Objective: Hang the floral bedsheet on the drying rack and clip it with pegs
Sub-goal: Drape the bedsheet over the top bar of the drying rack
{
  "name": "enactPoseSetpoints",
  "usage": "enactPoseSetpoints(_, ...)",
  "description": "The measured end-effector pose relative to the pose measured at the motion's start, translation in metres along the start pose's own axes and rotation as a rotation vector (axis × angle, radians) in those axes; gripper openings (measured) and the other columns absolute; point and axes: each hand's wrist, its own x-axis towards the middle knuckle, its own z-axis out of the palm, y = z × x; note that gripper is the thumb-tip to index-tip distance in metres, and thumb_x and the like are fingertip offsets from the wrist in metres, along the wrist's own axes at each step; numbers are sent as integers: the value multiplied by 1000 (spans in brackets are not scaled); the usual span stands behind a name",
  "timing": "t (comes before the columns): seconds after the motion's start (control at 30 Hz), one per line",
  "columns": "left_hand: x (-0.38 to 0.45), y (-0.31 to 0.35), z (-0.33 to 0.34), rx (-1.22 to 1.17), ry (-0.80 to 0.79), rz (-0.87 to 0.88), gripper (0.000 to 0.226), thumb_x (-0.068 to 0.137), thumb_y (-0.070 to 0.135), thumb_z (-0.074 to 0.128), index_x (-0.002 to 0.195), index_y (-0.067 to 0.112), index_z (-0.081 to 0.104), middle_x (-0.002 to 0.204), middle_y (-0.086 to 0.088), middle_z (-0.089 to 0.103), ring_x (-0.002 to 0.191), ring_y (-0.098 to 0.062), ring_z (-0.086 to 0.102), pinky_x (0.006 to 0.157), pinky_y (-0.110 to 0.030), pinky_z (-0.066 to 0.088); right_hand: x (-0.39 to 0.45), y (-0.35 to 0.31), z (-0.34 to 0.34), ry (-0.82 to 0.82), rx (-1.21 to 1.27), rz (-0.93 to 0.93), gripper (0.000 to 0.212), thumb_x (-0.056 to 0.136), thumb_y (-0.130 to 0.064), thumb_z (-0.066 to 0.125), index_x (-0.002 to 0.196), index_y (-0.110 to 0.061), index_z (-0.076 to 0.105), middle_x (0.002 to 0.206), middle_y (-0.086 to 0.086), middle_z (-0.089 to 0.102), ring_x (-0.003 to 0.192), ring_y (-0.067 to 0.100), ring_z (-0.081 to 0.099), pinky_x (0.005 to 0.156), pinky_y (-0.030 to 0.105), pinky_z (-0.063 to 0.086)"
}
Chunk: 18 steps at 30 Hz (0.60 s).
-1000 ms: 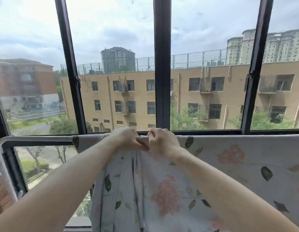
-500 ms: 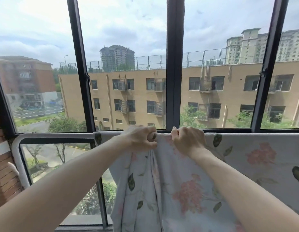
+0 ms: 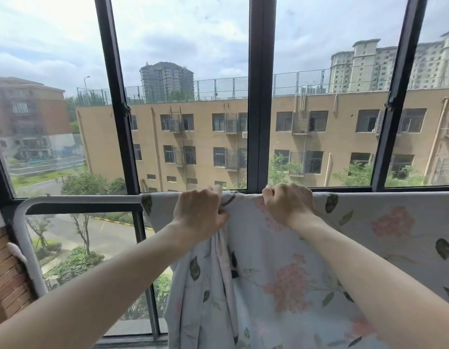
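Floral bedsheet over rack rail, both hands gripping its top edge, left, right

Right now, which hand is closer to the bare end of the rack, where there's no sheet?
Left. The left hand grips the floral bedsheet near its edge, beside the bare rail of the drying rack. The right hand holds the sheet farther along, away from it.

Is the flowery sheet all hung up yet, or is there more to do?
Partly. The white floral bedsheet already drapes over the grey metal rack bar. The left hand and right hand grip its bunched top edge at the bar. No pegs are visible, so clipping is still left.
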Motion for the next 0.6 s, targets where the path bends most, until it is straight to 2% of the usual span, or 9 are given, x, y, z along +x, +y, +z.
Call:
enactPoseSetpoints(0.17,4,-12,-21,-93,-56,28,14,93,32,56,90,19,54,78,0,63,74,-26,65,69,-35,52,-3,4,-3,-22,-26,-2,56,99,-43,27,68,-16,65,75,5,67,77,29,63,69,35,40)
enactPoseSetpoints(0.27,18,-38,-42,-152,-9,-64,17,92,27,61,80,19,52,66,5,54,64,-24,57,63,-33,43,-2,9,-7,-49,-36,18,55,98,-43,26,69,-15,64,79,7,67,79,30,63,70,35,40)
enactPoseSetpoints(0.37,40,-69,-64,-159,56,-168,19,92,29,66,80,21,54,68,5,55,68,-24,56,66,-32,41,-1,14,-10,-77,-54,25,54,98,-46,24,71,-16,60,85,9,70,82,31,64,71,36,41)
enactPoseSetpoints(0.47,67,-93,-80,-143,77,-217,19,92,34,69,84,19,60,76,2,60,76,-25,58,70,-33,42,1,10,-11,-101,-76,31,56,98,-48,27,77,-16,66,89,11,71,81,30,62,70,37,40)
enactPoseSetpoints(0.53,87,-103,-88,-151,9,-213,18,92,35,71,86,20,63,83,1,63,79,-22,59,71,-33,42,2,5,-12,-117,-71,35,55,99,-48,28,73,-15,62,90,12,70,80,30,59,71,37,41)
enactPoseSetpoints(0.6,104,-114,-91,-207,-158,-215,16,93,34,71,90,20,67,91,0,66,83,-19,60,72,-32,44,2,1,-12,-135,-76,42,54,100,-48,27,73,-14,59,92,14,70,80,30,58,72,37,42)
